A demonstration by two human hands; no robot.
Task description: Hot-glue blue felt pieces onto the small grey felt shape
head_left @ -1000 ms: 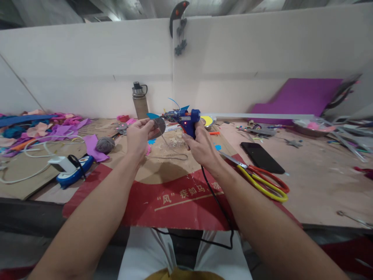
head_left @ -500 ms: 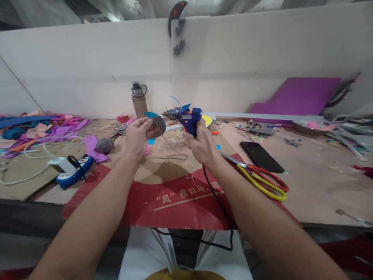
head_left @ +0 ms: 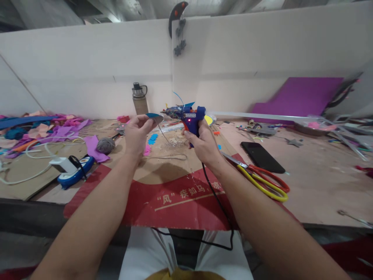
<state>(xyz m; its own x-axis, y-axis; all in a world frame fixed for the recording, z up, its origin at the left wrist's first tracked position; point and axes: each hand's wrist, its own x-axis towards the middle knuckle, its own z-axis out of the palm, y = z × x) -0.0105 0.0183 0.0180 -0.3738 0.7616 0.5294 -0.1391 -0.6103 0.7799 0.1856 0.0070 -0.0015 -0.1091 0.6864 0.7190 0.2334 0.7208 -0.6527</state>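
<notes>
The person's left hand [head_left: 139, 134] is pinching a small blue-and-grey piece [head_left: 155, 117] between thumb and fingers, while the right hand [head_left: 201, 142] is gripping a blue glue gun [head_left: 190, 116] by its handle above the red-and-tan sheet [head_left: 175, 206], its nozzle pointing towards the piece

White trousers [head_left: 140, 254]; mustard-yellow garment [head_left: 186, 274] at waist, softly creased; forearms [head_left: 101, 196] bare.

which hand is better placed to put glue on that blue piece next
Right, I'd say: the right hand grips the glue gun, its nozzle pointing toward the blue piece in the left hand.
</notes>
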